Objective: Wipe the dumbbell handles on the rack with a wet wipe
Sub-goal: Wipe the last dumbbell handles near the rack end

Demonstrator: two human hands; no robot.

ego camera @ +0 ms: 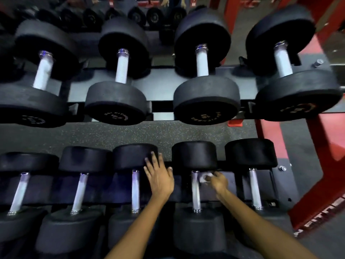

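Against the handle (195,186), right fingers (214,175) pinch the wipe (205,177) (crumpled).

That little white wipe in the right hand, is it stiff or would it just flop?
Probably floppy: the wet wipe is bunched small in the right hand. Likely very light too, pinched by fingertips alone. It should mould around the handle.

Dark speckled rubber floor (115,133) under dim light; red steel frame (324,146) rises at the right, beside a grey floor strip (298,144)
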